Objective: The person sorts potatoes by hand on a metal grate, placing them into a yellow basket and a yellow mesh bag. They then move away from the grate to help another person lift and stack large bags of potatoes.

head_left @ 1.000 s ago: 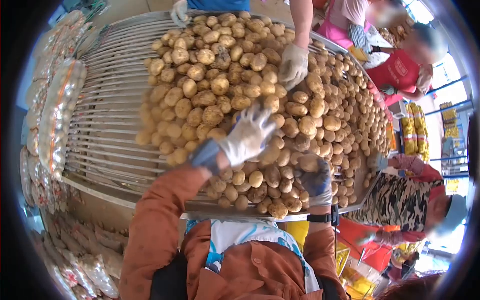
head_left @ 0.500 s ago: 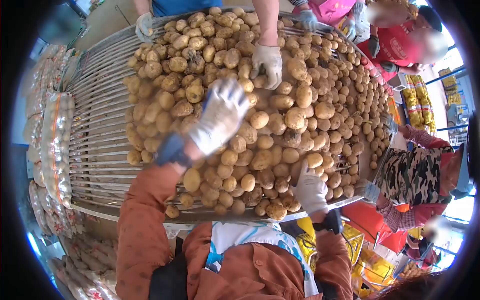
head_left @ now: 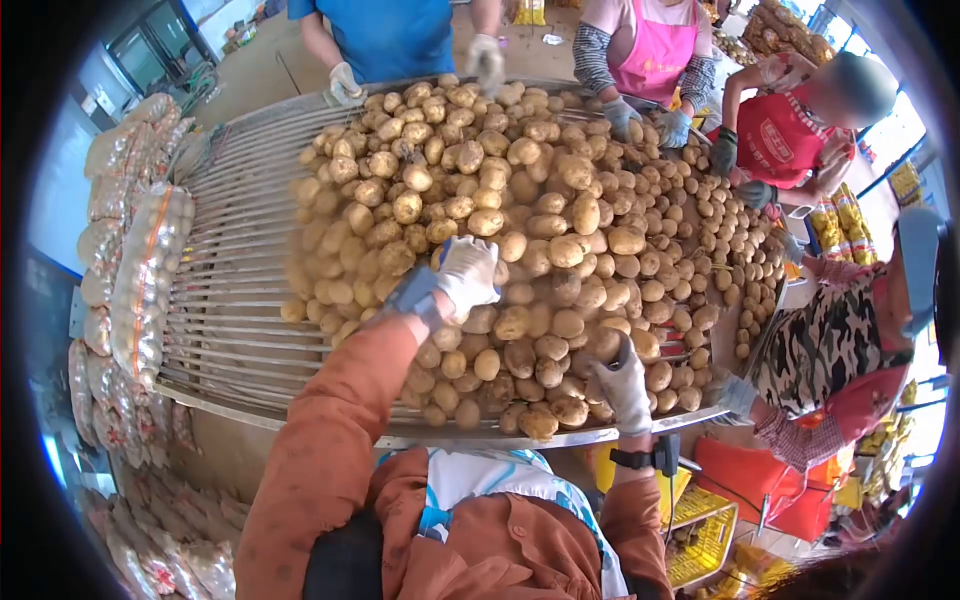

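Note:
A wide heap of potatoes (head_left: 585,213) covers a slatted metal table (head_left: 230,270). My left hand (head_left: 468,276), in a whitish work glove, lies on the middle of the heap. Its fingers are curled down among the potatoes with their tips hidden; I cannot make out what is in them. My right hand (head_left: 625,388), gloved too, is at the near edge of the heap. Between its thumb and fingers sits a potato (head_left: 604,345).
Across the table stands a person in a blue shirt (head_left: 395,40); others wear a pink apron (head_left: 655,50), a red apron (head_left: 778,140) and a camouflage top (head_left: 815,335). Filled clear sacks (head_left: 150,285) stack at left. A yellow crate (head_left: 700,535) stands at lower right.
The view has tilted up. My left hand has swept from the upper heap toward me, fingers now curled. My right hand has closed around a potato. The blue-shirted person's reaching hand has drawn back.

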`<state>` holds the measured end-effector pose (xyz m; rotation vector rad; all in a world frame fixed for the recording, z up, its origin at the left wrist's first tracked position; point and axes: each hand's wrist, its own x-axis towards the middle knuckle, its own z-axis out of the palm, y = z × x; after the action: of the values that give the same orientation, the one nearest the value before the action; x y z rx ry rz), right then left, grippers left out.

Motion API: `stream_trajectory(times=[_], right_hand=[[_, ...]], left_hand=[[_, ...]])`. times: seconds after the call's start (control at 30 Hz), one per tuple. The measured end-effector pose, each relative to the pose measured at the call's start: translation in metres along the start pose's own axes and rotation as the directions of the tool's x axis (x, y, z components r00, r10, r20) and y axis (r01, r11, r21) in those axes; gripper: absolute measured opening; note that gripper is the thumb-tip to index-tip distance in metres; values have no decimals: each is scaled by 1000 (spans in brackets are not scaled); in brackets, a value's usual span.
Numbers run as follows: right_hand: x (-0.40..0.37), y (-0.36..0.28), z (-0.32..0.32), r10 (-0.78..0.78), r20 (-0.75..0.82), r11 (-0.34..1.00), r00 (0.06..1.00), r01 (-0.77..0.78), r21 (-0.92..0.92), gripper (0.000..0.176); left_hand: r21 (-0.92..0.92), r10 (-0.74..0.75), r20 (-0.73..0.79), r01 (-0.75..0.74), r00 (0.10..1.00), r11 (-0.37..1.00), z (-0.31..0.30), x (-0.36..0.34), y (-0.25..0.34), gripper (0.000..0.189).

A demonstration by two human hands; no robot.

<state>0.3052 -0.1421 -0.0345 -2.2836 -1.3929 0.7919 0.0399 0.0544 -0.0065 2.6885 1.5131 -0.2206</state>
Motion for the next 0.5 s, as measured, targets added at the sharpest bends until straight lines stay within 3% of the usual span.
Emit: stream_trajectory(times=[0.03, 0.07, 0.1, 0.13, 0.2, 0.27, 0.3, 0.33, 0.37, 0.4, 0.43, 0.47, 0.5], right_hand=[[-2, 20, 0, -65, -4, 941, 998, 62, 332, 62], [-10, 25, -2, -123, -34, 773, 992, 117, 624, 59], [-20, 27, -5, -142, 0, 536, 990, 77, 841, 57], [-35, 22, -15, -72, 39, 465, 997, -2, 885, 54], [-58, 28, -26, -143, 83, 279, 986, -40, 959, 54], [-68, 30, -25, -175, 55, 211, 983, -17, 977, 58], [-76, 33, -21, -211, 41, 149, 977, -9, 989, 63], [-76, 45, -6, -139, 80, -24, 987, -84, 996, 73], [-85, 43, -6, -190, 138, -144, 972, -167, 975, 75], [-90, 41, -7, -252, 181, -257, 951, -246, 935, 76], [-93, 47, -9, -463, 146, -285, 874, -303, 909, 78], [-99, 56, 1, -520, 114, -327, 847, -321, 889, 84], [-113, 47, -12, -462, 106, -329, 881, -281, 902, 87]], left_hand=[[-126, -15, 9, 16, 1000, 992, -8, 1, -6, 65], [-251, -24, 21, 29, 999, 968, -15, 1, -10, 62], [-393, -49, 27, 56, 998, 918, -18, 2, -15, 60], [-384, -36, 28, 44, 999, 922, -20, -1, -15, 60], [-598, -46, -18, 26, 999, 801, -26, -4, -9, 60], [-867, 41, -68, -79, 997, 492, -34, -20, 10, 50], [-952, 110, -195, -215, 975, 216, -18, -24, 23, 44], [-856, 160, -166, -223, 973, 466, -75, -67, 53, 47], [-979, 353, -19, 54, 936, -197, -48, -58, 69, 49], [-926, 502, -175, 32, 847, -377, -40, -69, 91, 52], [-932, 475, -123, 62, 871, -356, -53, -93, 116, 55], [-957, 544, 96, 228, 834, -179, -52, -103, 133, 61], [-974, 518, -54, 71, 854, -217, -27, -107, 155, 59]])
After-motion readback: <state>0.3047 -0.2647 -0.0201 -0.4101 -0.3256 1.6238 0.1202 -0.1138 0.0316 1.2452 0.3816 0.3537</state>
